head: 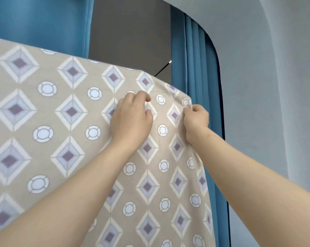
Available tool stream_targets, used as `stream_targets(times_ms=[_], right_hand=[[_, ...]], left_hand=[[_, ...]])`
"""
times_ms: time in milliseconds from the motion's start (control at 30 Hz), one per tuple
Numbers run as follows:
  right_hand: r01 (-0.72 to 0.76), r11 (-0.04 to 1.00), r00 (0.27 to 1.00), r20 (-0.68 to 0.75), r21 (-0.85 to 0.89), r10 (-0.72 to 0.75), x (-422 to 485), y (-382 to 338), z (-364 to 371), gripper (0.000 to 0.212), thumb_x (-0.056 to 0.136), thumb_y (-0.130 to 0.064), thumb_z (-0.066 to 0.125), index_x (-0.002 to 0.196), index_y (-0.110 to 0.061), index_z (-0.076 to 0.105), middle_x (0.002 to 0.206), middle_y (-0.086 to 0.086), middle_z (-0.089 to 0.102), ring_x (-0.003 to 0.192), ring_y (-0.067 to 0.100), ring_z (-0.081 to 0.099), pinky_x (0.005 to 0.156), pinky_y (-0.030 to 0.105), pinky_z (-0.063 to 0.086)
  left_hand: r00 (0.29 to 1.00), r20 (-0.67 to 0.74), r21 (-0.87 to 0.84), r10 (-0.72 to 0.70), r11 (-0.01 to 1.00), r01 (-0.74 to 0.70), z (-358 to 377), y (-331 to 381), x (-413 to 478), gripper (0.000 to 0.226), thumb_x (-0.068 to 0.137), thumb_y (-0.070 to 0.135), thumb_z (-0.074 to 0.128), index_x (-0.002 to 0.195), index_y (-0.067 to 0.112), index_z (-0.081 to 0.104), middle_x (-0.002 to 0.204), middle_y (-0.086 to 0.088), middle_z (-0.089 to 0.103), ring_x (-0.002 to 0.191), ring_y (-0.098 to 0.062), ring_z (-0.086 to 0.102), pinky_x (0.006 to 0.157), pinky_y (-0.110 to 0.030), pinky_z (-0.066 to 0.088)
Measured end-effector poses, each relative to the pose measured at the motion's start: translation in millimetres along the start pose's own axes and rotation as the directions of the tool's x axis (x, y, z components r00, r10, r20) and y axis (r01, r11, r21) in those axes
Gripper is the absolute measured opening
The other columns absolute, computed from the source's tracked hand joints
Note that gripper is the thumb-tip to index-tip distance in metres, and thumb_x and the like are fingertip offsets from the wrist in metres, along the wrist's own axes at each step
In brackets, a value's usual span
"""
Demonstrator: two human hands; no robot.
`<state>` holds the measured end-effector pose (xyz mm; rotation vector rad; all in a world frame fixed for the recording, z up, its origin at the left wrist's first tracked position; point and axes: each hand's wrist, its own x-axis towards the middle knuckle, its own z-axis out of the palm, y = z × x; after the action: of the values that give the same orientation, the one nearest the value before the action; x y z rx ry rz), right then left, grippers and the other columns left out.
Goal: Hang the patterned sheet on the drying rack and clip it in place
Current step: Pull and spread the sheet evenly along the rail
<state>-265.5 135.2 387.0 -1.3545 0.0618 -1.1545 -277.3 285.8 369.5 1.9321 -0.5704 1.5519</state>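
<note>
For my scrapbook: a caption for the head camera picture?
Left hand and right hand pinch the patterned sheet before blue curtains.

two bare arms, uncovered from the frame's edges to the fingertips. the left forearm [70,193] and right forearm [257,172] look broad close to the camera and taper toward the wrists (the wide-angle lens swells them). the left hand [131,120] shows rounded knuckles; the right hand [197,120] shows a short thumbnail and a faint wrist crease.
</note>
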Motion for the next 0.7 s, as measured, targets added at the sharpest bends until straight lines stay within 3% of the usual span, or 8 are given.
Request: stream_targets(times_ms=[33, 133, 267, 433, 533, 633, 700], right_hand=[[-0.011, 0.998, 1.000, 0.011, -0.059, 0.012, -1.1, -4.0, 1.1, 0.011, 0.087, -0.013, 0.046, 0.083, -0.022, 0.048, 0.103, 0.005, 0.059, 0.087, 0.026, 0.055, 0.075, 0.036, 0.047], [0.095, 0.976, 0.994, 0.076, -0.197, -0.082, -4.3, -23.8, 7.5, 0.035, 0.084, -0.013, 0.042, 0.113, -0.030, 0.050, 0.123, 0.000, 0.053, 0.115, 0.030, 0.052, 0.099, 0.048, 0.043], [0.337, 0.875, 0.926, 0.288, -0.348, -0.242, -18.4, -51.9, 26.6, 0.040, 0.088, -0.016, 0.037, 0.120, -0.032, 0.055, 0.128, -0.004, 0.054, 0.122, 0.025, 0.043, 0.106, 0.041, 0.033], [0.514, 0.764, 0.827, 0.463, -0.391, -0.320, -34.2, -77.7, 62.4, 0.042, 0.096, -0.023, 0.029, 0.132, -0.035, 0.045, 0.132, -0.005, 0.052, 0.125, 0.024, 0.038, 0.101, 0.038, 0.023], [0.508, 0.780, 0.833, 0.438, -0.365, -0.337, -32.8, -86.2, 79.4, 0.043, 0.097, -0.022, 0.026, 0.132, -0.036, 0.046, 0.133, -0.005, 0.052, 0.126, 0.022, 0.038, 0.096, 0.036, 0.021], [0.511, 0.762, 0.840, 0.418, -0.398, -0.345, -30.3, -85.8, 87.1, 0.038, 0.098, -0.021, 0.025, 0.122, -0.029, 0.054, 0.125, -0.001, 0.057, 0.122, 0.024, 0.038, 0.086, 0.036, 0.021], [0.529, 0.746, 0.836, 0.398, -0.405, -0.376, -29.8, -83.4, 88.4, 0.036, 0.098, -0.023, 0.026, 0.113, -0.024, 0.058, 0.118, 0.001, 0.059, 0.117, 0.025, 0.039, 0.084, 0.037, 0.021]], left_hand=[[1.000, 0.016, 0.020, 0.017, 1.000, -0.018, -1.1, -1.3, 2.0, 0.029, 0.089, 0.015, 0.046, 0.116, 0.021, 0.053, 0.118, -0.001, 0.052, 0.113, -0.022, 0.045, 0.084, -0.034, 0.039], [0.999, 0.018, 0.068, 0.048, 0.996, -0.049, -7.9, -5.1, 12.3, 0.030, 0.089, 0.015, 0.045, 0.116, 0.021, 0.055, 0.120, -0.001, 0.053, 0.114, -0.024, 0.043, 0.087, -0.033, 0.036], [0.994, -0.038, 0.147, 0.104, 0.984, -0.097, -22.7, -10.6, 29.4, 0.030, 0.089, 0.013, 0.044, 0.114, 0.021, 0.058, 0.122, -0.001, 0.054, 0.116, -0.025, 0.044, 0.092, -0.035, 0.031], [0.966, -0.148, 0.306, 0.213, 0.938, -0.160, -54.1, -38.0, 61.5, 0.037, 0.087, 0.017, 0.037, 0.117, 0.019, 0.059, 0.123, -0.003, 0.056, 0.128, -0.023, 0.041, 0.104, -0.040, 0.024], [0.995, -0.069, 0.390, 0.074, 0.920, -0.041, -76.7, -51.1, 83.8, 0.035, 0.096, 0.019, 0.033, 0.123, 0.020, 0.055, 0.127, -0.005, 0.054, 0.128, -0.025, 0.041, 0.112, -0.047, 0.011], [0.998, 0.013, 0.514, 0.067, 0.855, -0.064, -87.3, -56.9, 92.9, 0.038, 0.099, 0.026, 0.026, 0.110, 0.022, 0.062, 0.107, -0.007, 0.063, 0.108, -0.030, 0.050, 0.099, -0.040, 0.023], [0.996, 0.015, 0.494, 0.089, 0.865, -0.084, -90.7, -59.0, 94.6, 0.036, 0.099, 0.030, 0.028, 0.106, 0.025, 0.063, 0.103, -0.004, 0.065, 0.105, -0.028, 0.051, 0.091, -0.037, 0.025]])
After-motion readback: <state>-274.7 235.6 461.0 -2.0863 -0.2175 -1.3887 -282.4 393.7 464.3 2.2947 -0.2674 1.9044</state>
